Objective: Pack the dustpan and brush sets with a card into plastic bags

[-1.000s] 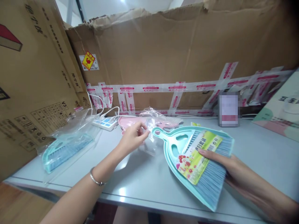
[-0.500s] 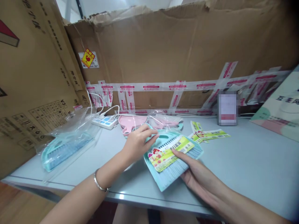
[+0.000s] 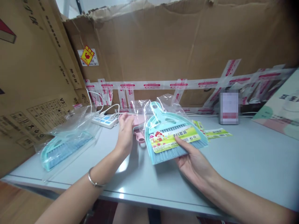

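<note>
In the head view, we see the right hand (image 3: 196, 163) clamped on a turquoise plastic dustpan (image 3: 164, 116) by its wide end, thumb on top and the other fingers partly hidden beneath. The dustpan is in the air above a pale grey-blue table (image 3: 252, 165), its looped handle pointing away from us. A brush with light blue bristles (image 3: 171, 151) lies nested in it, under a green and yellow printed card (image 3: 174, 138) with red mushroom houses (the thumb presses on this card).

A clear, crinkled plastic bag (image 3: 140, 107) shows around and behind the handle; how far it covers the dustpan, we cannot tell. The left hand (image 3: 125, 132) is raised just beside it, fingers bent and close together, though we cannot tell whether they pinch the film. Past that hand we find a pink plastic dustpan (image 3: 139, 119), partly hidden, and a white power strip with blue sockets (image 3: 106, 121).

Further left, we see a second turquoise dustpan (image 3: 50, 146) inside clear wrapping. Right of the held set lie loose green and yellow cards (image 3: 217, 133).
</note>
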A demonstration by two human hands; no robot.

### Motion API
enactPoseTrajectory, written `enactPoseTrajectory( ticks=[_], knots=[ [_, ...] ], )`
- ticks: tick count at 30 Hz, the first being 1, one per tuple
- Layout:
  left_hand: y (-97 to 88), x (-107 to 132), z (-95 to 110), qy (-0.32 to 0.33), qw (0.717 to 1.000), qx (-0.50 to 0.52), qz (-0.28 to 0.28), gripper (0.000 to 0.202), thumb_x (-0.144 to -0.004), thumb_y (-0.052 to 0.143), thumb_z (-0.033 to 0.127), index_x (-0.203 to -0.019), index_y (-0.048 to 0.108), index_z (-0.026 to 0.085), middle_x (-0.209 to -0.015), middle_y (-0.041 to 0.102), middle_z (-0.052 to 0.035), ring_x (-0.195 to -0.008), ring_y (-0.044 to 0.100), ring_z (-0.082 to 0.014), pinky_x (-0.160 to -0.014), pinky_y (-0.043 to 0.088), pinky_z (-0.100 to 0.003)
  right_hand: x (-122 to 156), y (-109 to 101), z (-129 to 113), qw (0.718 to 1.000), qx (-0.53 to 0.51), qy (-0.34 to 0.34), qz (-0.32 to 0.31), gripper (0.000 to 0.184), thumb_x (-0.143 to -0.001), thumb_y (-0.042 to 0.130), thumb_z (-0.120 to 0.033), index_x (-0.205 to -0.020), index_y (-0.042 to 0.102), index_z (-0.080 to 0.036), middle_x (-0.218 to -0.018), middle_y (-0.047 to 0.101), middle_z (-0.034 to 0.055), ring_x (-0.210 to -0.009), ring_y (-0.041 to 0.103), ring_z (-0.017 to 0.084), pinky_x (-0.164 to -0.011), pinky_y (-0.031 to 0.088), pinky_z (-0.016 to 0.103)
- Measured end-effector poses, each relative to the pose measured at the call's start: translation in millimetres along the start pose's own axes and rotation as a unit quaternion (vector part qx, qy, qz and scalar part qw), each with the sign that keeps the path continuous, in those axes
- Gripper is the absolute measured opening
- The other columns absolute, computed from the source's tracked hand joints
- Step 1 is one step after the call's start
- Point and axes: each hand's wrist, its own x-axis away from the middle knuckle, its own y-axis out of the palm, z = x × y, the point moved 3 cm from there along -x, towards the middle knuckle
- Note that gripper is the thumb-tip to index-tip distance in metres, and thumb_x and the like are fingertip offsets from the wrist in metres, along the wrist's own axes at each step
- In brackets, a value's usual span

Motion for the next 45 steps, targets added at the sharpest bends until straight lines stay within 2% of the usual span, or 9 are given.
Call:
enactPoseTrajectory(
  ticks=[3, 6, 10, 16, 26, 30, 34, 39, 45],
  knots=[
    [15.6, 2, -10, -0.211, 0.956, 0.177, -0.101, 0.04, -0.092, 0.028, 0.045, -0.11, 0.052, 0.019, -0.093, 0.064, -0.009, -0.079, 0.063, -0.0185, -0.06, 0.049, -0.029, -6, 5, 2, 1.0, 0.013, -0.003, -0.001, 0.048, -0.072, 0.069, -0.011, -0.118, 0.057, -0.021, -0.103, 0.069, 0.0035, -0.091, 0.067, 0.018, -0.074, 0.059, 0.025],
    [20.4, 6, -11, -0.278, 0.925, 0.238, -0.106, 0.03, -0.089, 0.04, 0.039, -0.098, 0.057, 0.017, -0.082, 0.066, -0.0059, -0.072, 0.063, -0.0165, -0.058, 0.049, -0.027, -16, 13, 2, 1.0, 0.009, -0.017, -0.002, 0.044, -0.074, 0.067, -0.008, -0.116, 0.059, -0.02, -0.101, 0.07, 0.0032, -0.09, 0.067, 0.017, -0.074, 0.059, 0.023],
    [18.1, 4, -19, -0.282, 0.921, 0.238, -0.123, 0.025, -0.083, 0.051, 0.038, -0.09, 0.059, 0.016, -0.082, 0.069, -0.0063, -0.073, 0.064, -0.0176, -0.056, 0.05, -0.026, -35, 19, 0, 0.999, -0.003, -0.039, 0.005, 0.038, -0.076, 0.064, -0.005, -0.111, 0.06, -0.02, -0.099, 0.07, 0.0026, -0.091, 0.067, 0.016, -0.074, 0.059, 0.023],
    [29.7, 10, -26, -0.253, 0.902, 0.254, -0.238, 0.048, -0.075, 0.068, 0.039, -0.116, 0.053, 0.02, -0.111, 0.066, -0.0093, -0.096, 0.064, -0.0199, -0.074, 0.053, -0.029, -47, 7, 11, 0.999, -0.015, -0.046, 0.003, 0.04, -0.072, 0.068, -0.006, -0.108, 0.061, -0.022, -0.095, 0.071, 0.001, -0.09, 0.067, 0.017, -0.076, 0.059, 0.025],
    [22.3, 8, -26, -0.275, 0.919, 0.235, -0.155, 0.051, -0.062, 0.078, 0.021, -0.107, 0.055, 0.015, -0.102, 0.069, -0.0088, -0.077, 0.066, -0.0156, -0.06, 0.051, -0.023, -53, 1, -16, 0.979, 0.191, 0.028, -0.072, 0.019, -0.077, 0.069, -0.026, -0.09, 0.064, -0.015, -0.069, 0.069, 0.0029, -0.06, 0.065, 0.014, -0.053, 0.057, 0.021],
    [13.7, 2, -27, -0.281, 0.919, 0.238, -0.14, 0.048, -0.062, 0.078, 0.019, -0.104, 0.056, 0.015, -0.1, 0.07, -0.0082, -0.076, 0.066, -0.0159, -0.062, 0.052, -0.024, -73, -10, -43, 0.935, 0.345, -0.04, -0.068, 0.034, -0.075, 0.069, -0.043, -0.061, 0.053, -0.015, -0.036, 0.041, -0.0075, -0.029, 0.033, 0.003, -0.028, 0.029, 0.011],
    [13.0, 3, -25, -0.27, 0.92, 0.233, -0.16, 0.049, -0.063, 0.077, 0.019, -0.107, 0.055, 0.015, -0.1, 0.069, -0.0089, -0.08, 0.067, -0.0178, -0.066, 0.053, -0.026, -76, -12, -53, 0.94, 0.321, -0.113, -0.001, 0.036, -0.062, 0.081, -0.032, -0.083, 0.055, -0.018, -0.063, 0.062, -0.0045, -0.05, 0.055, 0.008, -0.038, 0.041, 0.012],
    [14.6, 6, -20, -0.273, 0.921, 0.22, -0.168, 0.052, -0.064, 0.076, 0.017, -0.11, 0.053, 0.015, -0.101, 0.069, -0.0087, -0.084, 0.067, -0.0175, -0.074, 0.054, -0.028, -69, -3, -40, 0.955, 0.287, 0.027, -0.071, 0.024, -0.076, 0.067, -0.019, -0.099, 0.061, -0.014, -0.075, 0.069, 0.0045, -0.056, 0.062, 0.013, -0.049, 0.05, 0.021],
    [12.8, 6, -16, -0.305, 0.915, 0.222, -0.144, 0.047, -0.065, 0.073, 0.018, -0.109, 0.056, 0.014, -0.093, 0.071, -0.0092, -0.076, 0.068, -0.0192, -0.07, 0.054, -0.03, -65, -4, -36, 0.959, 0.277, 0.043, -0.037, 0.021, -0.08, 0.062, -0.02, -0.1, 0.064, -0.014, -0.077, 0.07, 0.0055, -0.056, 0.061, 0.013, -0.048, 0.049, 0.021]
  ],
)
